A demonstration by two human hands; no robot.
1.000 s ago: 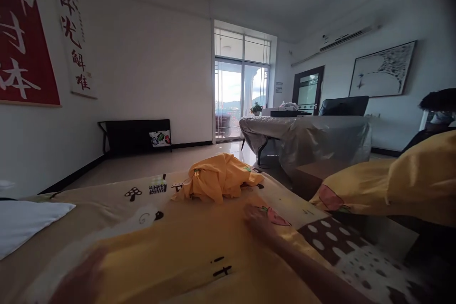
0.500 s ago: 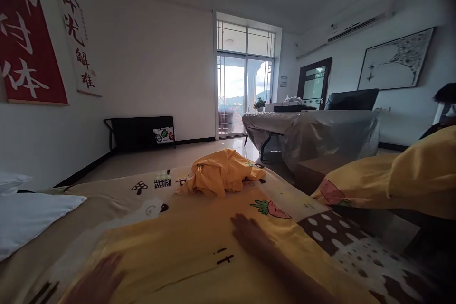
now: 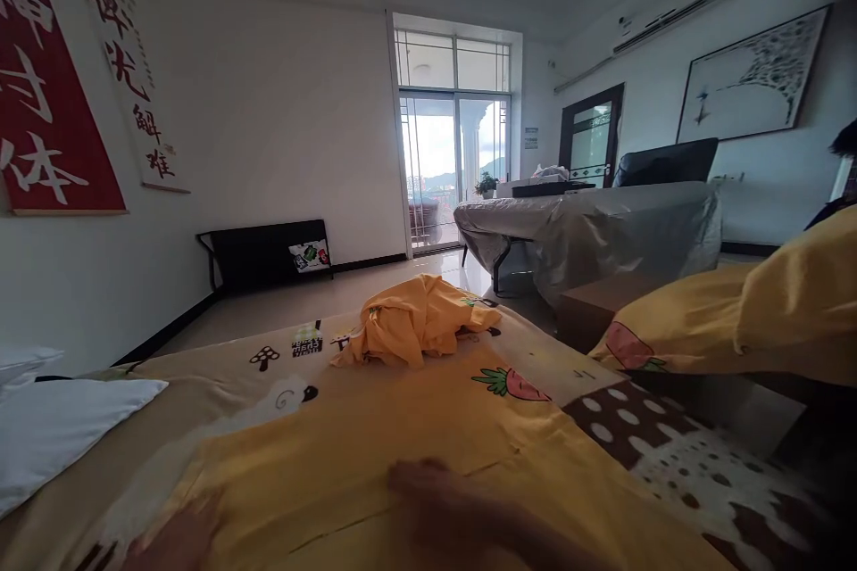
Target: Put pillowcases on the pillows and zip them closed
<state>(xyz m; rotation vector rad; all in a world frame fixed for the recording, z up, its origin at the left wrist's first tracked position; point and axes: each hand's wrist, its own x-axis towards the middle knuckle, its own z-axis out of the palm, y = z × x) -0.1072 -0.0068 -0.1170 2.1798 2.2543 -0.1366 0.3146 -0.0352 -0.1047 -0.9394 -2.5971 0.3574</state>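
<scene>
A yellow cloth (image 3: 321,455) lies spread out on the patterned bedding, with a pink fruit with green leaves (image 3: 519,382) printed near its right side. My left hand (image 3: 180,531) rests flat on its lower left part, fingers stretched out. Over the middle of the cloth, my right hand (image 3: 435,500) lies low against the surface, its fingers smeared by motion. A thin crease or dark line runs between the two hands. Beyond them sits a crumpled orange-yellow cloth (image 3: 419,321) in a loose heap.
White pillows (image 3: 73,419) lie at the left. More yellow fabric (image 3: 723,312) is draped at the right, near a brown box (image 3: 589,312). A plastic-covered table (image 3: 589,227) stands beyond the patterned bedding (image 3: 676,446). A black folded frame (image 3: 268,259) leans on the far wall.
My right hand has moved toward me and left across the yellow cloth, covering the dark printed marks. My left hand has shifted slightly left and down. The camera view has tilted a little.
</scene>
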